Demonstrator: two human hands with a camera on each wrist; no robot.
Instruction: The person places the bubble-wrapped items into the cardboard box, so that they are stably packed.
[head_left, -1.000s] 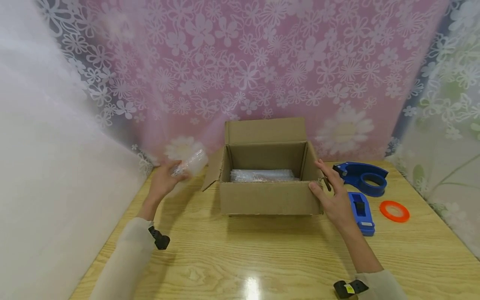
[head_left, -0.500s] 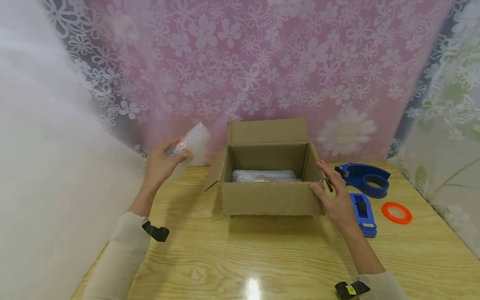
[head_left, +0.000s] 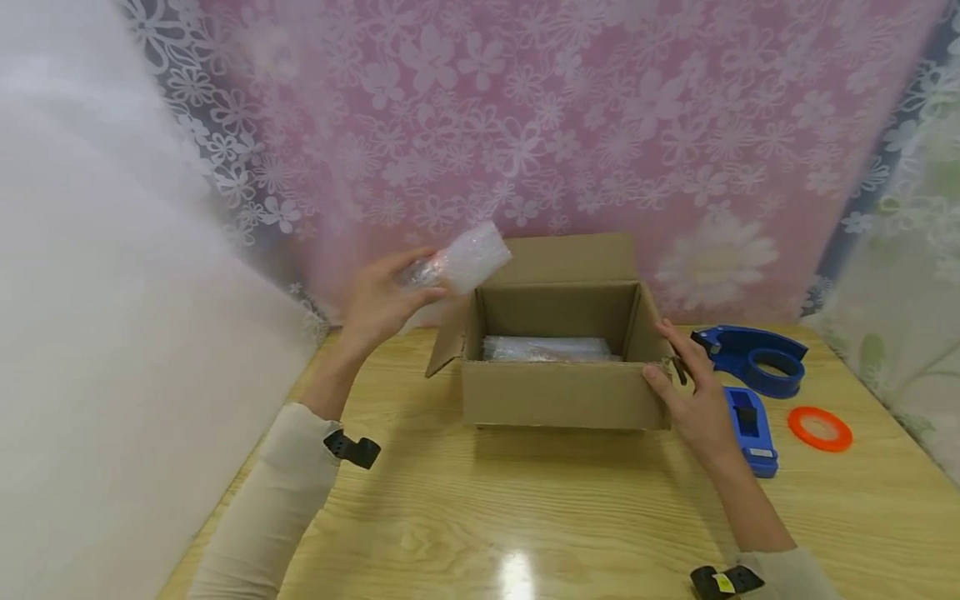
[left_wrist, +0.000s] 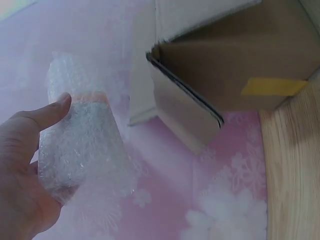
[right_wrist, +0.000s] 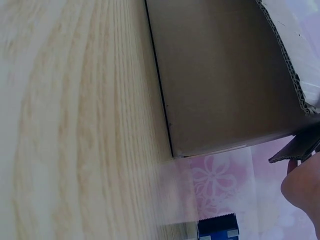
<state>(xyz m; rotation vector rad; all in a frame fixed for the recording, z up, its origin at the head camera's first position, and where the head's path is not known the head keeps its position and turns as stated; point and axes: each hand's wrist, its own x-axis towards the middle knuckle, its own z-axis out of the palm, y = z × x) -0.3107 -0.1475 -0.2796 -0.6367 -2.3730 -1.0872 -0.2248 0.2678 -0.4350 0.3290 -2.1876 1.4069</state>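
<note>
An open cardboard box [head_left: 564, 394] stands on the wooden table [head_left: 525, 517] with its flaps up. A bubble-wrapped item [head_left: 551, 348] lies inside it. My left hand [head_left: 382, 300] holds a bubble-wrapped packet [head_left: 465, 258] in the air above the box's left flap. In the left wrist view the fingers curl round the packet [left_wrist: 80, 145], with the box [left_wrist: 235, 70] to its right. My right hand [head_left: 693, 396] rests with straight fingers against the box's right front corner. The right wrist view shows the box wall [right_wrist: 225, 80] and a fingertip [right_wrist: 300, 187].
A blue tape dispenser [head_left: 753, 358], a smaller blue tool [head_left: 750, 419] and an orange tape ring [head_left: 820, 428] lie right of the box. A floral curtain [head_left: 525, 125] hangs behind the table. A white wall [head_left: 97, 333] stands at the left.
My left hand has lifted the bubble-wrapped packet up and to the right, from beside the box to above its left flap. The right hand has stayed on the box corner.
</note>
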